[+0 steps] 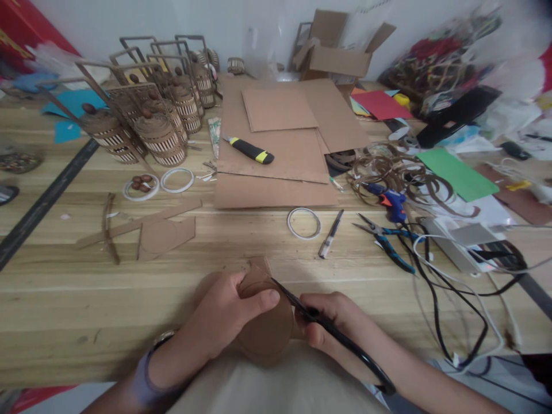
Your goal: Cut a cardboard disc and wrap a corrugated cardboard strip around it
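My left hand [224, 313] pinches a round piece of brown cardboard [265, 330] near the table's front edge, thumb on top. My right hand [334, 325] is closed on black scissors [302, 310], whose blades bite into the cardboard's upper right edge. A small cardboard flap [260, 265] sticks up beyond the disc. Both hands sit close together just above the wooden table [129, 299].
Cardboard sheets [280, 144] with a yellow-black utility knife [252, 151] lie in the middle. Woven lantern-like baskets [159, 135] stand at the back left. Tape rings [304, 223], a pen knife [331, 234], blue pliers [388, 238], a glue gun [392, 202] and cables [452, 299] lie to the right.
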### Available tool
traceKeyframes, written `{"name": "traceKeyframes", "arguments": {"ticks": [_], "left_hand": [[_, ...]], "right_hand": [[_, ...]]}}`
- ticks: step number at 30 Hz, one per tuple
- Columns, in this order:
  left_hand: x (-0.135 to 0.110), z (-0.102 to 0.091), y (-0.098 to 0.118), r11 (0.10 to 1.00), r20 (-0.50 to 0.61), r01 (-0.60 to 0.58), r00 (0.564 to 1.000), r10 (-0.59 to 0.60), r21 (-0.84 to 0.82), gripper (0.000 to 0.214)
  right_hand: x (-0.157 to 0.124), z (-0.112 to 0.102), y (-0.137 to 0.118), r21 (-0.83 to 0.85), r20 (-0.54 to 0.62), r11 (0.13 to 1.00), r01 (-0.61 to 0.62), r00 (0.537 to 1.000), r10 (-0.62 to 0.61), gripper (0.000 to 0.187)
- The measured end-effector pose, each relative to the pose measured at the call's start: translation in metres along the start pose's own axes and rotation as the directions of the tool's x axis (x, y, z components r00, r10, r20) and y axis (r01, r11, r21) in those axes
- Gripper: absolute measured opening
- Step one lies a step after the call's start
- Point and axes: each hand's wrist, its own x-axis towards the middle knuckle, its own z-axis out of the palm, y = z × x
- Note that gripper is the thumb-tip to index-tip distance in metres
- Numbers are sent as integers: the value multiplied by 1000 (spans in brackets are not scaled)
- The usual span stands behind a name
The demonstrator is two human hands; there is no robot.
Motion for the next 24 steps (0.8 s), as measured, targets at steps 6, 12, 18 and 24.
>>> {"name": "traceKeyframes", "arguments": {"ticks": [6, 12, 18, 24], "left_hand": [[-1, 0, 2, 999, -4, 18, 1000, -17, 34, 40], [-2, 0, 3, 999, 21, 3, 1000, -4, 42, 40], [-3, 0, 4, 1000, 38, 11, 999, -12, 26, 42], [-6, 1, 7, 1000, 45, 12, 999, -12, 6, 41]], "right_hand": [[-2, 2, 2, -4, -18, 1000, -30, 999, 30, 72], [-3, 1, 1, 1, 10, 1000, -13, 1000, 13, 70], [-4, 2, 4, -32, -11, 999, -5, 1000, 5, 71], [-7, -1, 4, -48, 11, 998, -34, 999, 34, 70]]}}
